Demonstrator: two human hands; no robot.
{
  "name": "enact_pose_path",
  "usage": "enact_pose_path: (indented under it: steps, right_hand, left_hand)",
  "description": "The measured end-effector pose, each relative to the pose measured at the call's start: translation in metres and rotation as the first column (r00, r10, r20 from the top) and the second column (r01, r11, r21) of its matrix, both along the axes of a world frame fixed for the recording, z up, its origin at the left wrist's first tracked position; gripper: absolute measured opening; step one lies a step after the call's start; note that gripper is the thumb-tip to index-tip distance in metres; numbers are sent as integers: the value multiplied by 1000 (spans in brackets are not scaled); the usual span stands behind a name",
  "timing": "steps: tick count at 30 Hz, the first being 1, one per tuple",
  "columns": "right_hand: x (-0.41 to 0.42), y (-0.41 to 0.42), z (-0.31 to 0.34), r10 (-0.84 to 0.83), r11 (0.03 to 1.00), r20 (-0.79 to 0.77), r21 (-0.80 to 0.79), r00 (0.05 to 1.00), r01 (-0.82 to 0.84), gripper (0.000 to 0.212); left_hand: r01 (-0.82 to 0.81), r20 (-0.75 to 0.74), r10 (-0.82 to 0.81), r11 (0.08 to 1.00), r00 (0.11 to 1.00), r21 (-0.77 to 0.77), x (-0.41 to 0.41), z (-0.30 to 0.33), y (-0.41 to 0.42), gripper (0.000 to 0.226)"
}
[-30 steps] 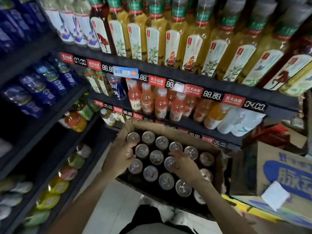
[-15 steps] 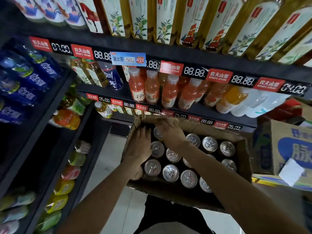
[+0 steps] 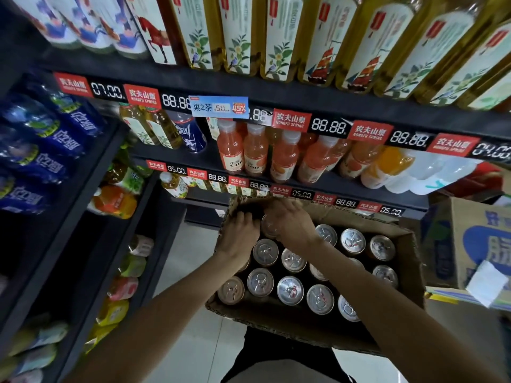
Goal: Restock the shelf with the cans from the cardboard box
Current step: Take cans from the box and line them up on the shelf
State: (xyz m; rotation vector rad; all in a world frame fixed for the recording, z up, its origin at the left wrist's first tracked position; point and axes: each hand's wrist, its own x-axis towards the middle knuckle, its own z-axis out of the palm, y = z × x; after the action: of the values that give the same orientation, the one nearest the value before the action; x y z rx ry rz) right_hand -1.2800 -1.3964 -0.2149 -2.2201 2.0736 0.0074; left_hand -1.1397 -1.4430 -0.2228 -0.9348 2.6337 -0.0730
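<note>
A person's two bare hands reach into an open cardboard box (image 3: pixel 409 261) of silver-topped drink cans (image 3: pixel 290 290), held in front of a dark shop shelf (image 3: pixel 318 186). The right hand (image 3: pixel 290 222), its grip curled, appears to hold one can (image 3: pixel 270 226) at the box's far-left corner, though motion blur hides the exact contact. The can's lid shows just left of that hand's knuckles, between the two hands. The left hand (image 3: pixel 239 236) sits just beside it at the box's left wall, fingers bent down into the dark corner; whether its grip holds anything cannot be told. Orange juice bottles (image 3: pixel 255 153) line the shelf beyond the box, and tea bottles (image 3: pixel 279 34) stand on the shelf above.
</note>
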Motion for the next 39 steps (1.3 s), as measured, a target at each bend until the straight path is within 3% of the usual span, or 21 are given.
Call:
enact_pose_path:
  steps: [2, 4, 5, 7, 9, 10, 12, 14, 17, 22, 28, 33, 39]
  right_hand:
    - [-2, 17, 21, -112, 990, 120, -78, 987, 122, 58]
    - [-10, 35, 42, -261, 959, 282, -37, 923, 282, 67]
    - [-14, 44, 51, -333, 931, 417, 5, 845, 365, 69]
    - [-24, 60, 70, -412, 869, 702, 113, 581, 481, 67]
    - [-30, 75, 84, -399, 821, 885, 229, 239, 523, 59]
    - [-32, 81, 89, -378, 803, 921, 277, 92, 527, 57]
    - [-37, 89, 100, -331, 774, 938, 330, -99, 540, 58]
    - [-43, 94, 115, -302, 753, 932, 363, -202, 548, 66]
    - [-56, 102, 145, -244, 760, 933, 354, -265, 545, 62]
    - [-89, 115, 196, -139, 777, 975, 217, -174, 591, 49]
    - [-137, 124, 288, 53, 807, 981, -153, 187, 570, 50]
    - [-172, 115, 365, 234, 698, 883, -444, 406, 562, 37]
    - [-210, 87, 427, 294, 488, 718, -680, 631, 546, 55]
  left_hand:
    - [23, -145, -22, 1000, 989, 5, 11, 11, 1, 49]
    - [-10, -321, 64, 986, 945, 168, 22, 31, 0, 65]
    - [-57, -400, 175, 955, 900, 290, 27, 43, 0, 71]
    - [-104, -590, 393, 881, 705, 462, 33, 66, 0, 73]
    - [-73, -709, 500, 838, 498, 540, 35, 83, 2, 66]
    - [-54, -719, 548, 810, 427, 585, 34, 92, 3, 63]
    - [11, -687, 655, 721, 315, 693, 22, 111, 6, 61]
    - [98, -652, 726, 648, 220, 755, 7, 129, 9, 55]
    - [186, -705, 679, 680, 205, 709, -14, 153, 11, 49]
    - [326, -893, 402, 832, 204, 449, -52, 211, 19, 51]
    - [309, -994, 49, 948, 99, 78, -107, 309, 13, 40]
    - [203, -985, -172, 965, 10, -167, -149, 393, 12, 42]
    - [20, -923, -383, 923, -50, -384, -204, 454, 6, 46]
